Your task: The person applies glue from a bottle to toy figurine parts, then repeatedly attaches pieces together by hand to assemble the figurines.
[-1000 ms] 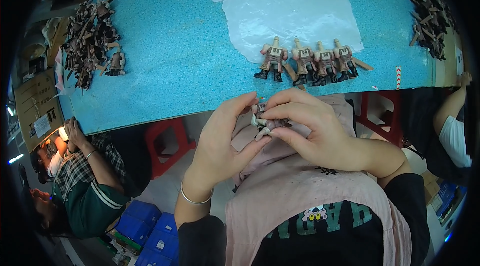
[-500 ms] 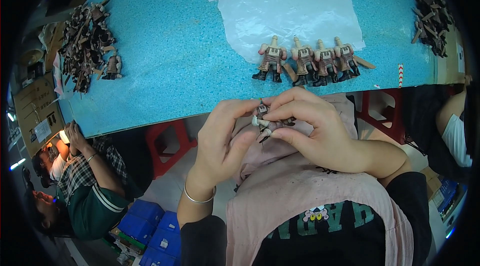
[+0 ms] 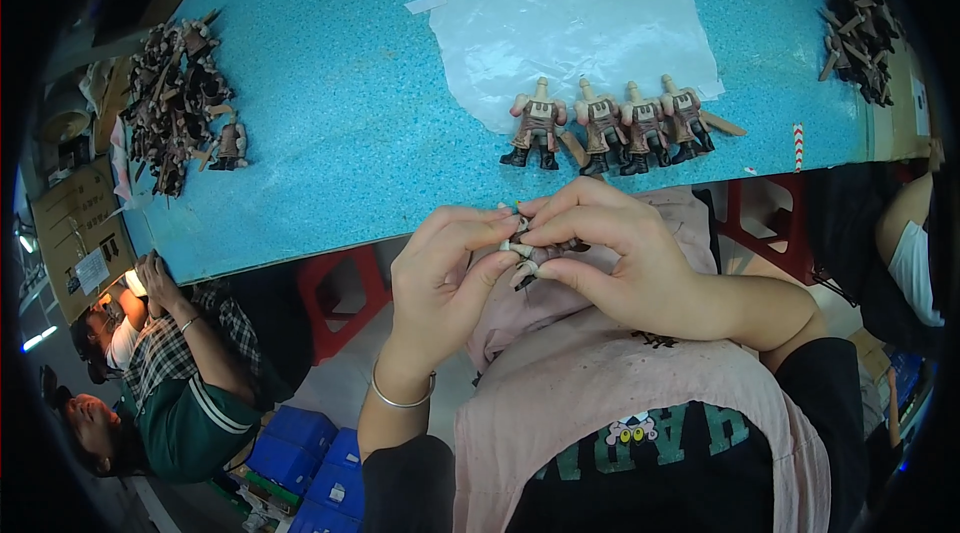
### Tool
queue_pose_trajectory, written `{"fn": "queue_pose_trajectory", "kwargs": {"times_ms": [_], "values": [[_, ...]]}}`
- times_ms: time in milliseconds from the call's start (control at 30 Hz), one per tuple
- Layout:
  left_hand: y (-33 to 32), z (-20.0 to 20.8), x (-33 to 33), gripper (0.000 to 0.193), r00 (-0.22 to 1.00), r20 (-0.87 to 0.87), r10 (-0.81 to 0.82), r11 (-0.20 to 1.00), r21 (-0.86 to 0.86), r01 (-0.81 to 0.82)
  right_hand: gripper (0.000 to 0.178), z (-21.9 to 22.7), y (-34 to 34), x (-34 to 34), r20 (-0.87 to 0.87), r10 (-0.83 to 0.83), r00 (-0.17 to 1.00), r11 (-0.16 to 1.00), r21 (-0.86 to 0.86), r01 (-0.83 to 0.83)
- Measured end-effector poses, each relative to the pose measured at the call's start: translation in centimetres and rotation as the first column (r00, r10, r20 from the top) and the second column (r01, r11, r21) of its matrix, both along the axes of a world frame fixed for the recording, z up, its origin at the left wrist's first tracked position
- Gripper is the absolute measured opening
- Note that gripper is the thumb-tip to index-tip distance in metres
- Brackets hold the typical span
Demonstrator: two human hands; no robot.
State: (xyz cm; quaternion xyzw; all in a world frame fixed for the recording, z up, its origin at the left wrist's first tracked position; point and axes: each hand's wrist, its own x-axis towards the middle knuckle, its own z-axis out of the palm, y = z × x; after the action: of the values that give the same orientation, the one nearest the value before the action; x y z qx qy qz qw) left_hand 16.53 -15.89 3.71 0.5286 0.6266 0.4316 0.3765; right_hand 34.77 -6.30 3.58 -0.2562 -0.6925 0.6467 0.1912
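Note:
Just off the table's near edge, a small headless toy figure (image 3: 548, 252) in brown and cream is held between both hands. My right hand (image 3: 630, 243) pinches its body with thumb and fingers. My left hand (image 3: 435, 278) has its thumb and fingertips closed on the figure's other end, so part of it is covered. Beyond the hands, several similar headless figures (image 3: 600, 133) with brown aprons and black boots lie side by side, partly over a clear plastic sheet (image 3: 570, 18). Thin brown pieces (image 3: 722, 124) lie beside them.
On the blue tabletop (image 3: 330, 83), a heap of figures (image 3: 175, 98) is at the left and a dark brown heap (image 3: 860, 18) at the far right. A co-worker (image 3: 195, 363) sits at the left beside a cardboard box (image 3: 90, 233). Red stools (image 3: 345, 303) and blue bins (image 3: 290, 448) stand below.
My left thumb and fingers have moved in closer on the toy figure, covering more of it. My right hand keeps its grip. The whole view has shifted slightly.

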Motion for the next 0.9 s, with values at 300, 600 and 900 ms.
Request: {"fn": "queue_pose_trajectory", "kwargs": {"times_ms": [300,600,900], "values": [[-1.9,0.3,0.8,0.026,0.941,0.272,0.202,0.943,0.204,-0.262,0.060,1.0,-0.9,0.4,-0.213,-0.180,0.960,0.960,-0.251,0.124],[-2.6,0.6,1.8,0.025,0.948,0.152,0.279,0.917,0.252,-0.310,0.019,1.7,0.1,0.5,-0.182,0.043,0.982,0.590,-0.789,-0.172],[-0.8,1.2,1.5,0.019,0.833,0.526,0.171,0.982,-0.023,-0.187,0.020,0.7,0.2,0.7,-0.140,0.245,0.959,0.794,-0.538,-0.281]]}}
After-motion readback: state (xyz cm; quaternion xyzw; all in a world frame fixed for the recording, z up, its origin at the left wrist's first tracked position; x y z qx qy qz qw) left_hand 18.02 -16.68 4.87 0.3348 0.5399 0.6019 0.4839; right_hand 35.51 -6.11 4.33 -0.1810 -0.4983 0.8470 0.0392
